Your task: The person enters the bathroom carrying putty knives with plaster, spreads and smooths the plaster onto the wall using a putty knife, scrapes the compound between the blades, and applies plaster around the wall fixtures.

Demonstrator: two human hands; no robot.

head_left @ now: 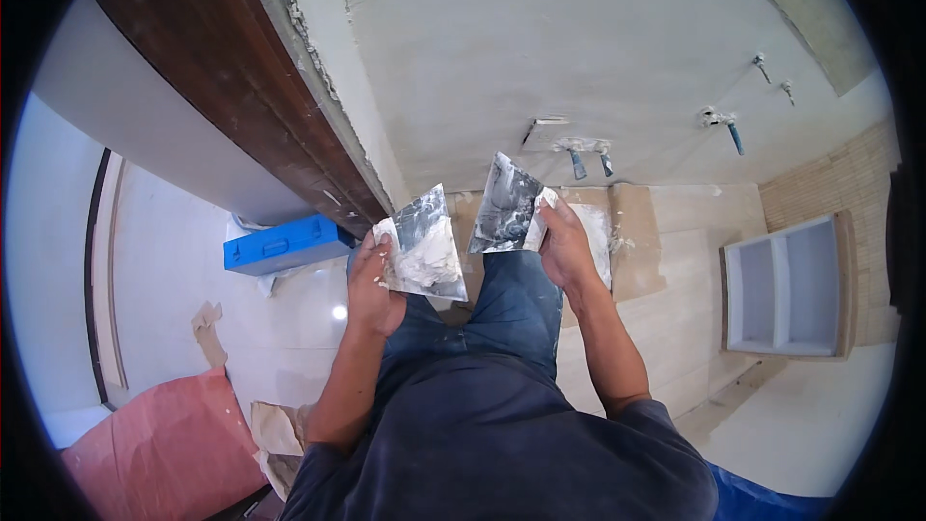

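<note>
My left hand is closed on a wide putty knife, its thin metal blade loaded with a thick heap of white putty. Opposite it, my right hand grips a second putty knife. That blade is smeared with a thin white film, with more putty near my fingers. A small gap separates the two blades, held above my thighs. White paste also clings to the fingers of my left hand.
Ahead stands a grey plastered wall with pipe fittings sticking out. A brown wooden door frame runs along the left. On the floor lie a blue case and cardboard. A recessed shelf is at right.
</note>
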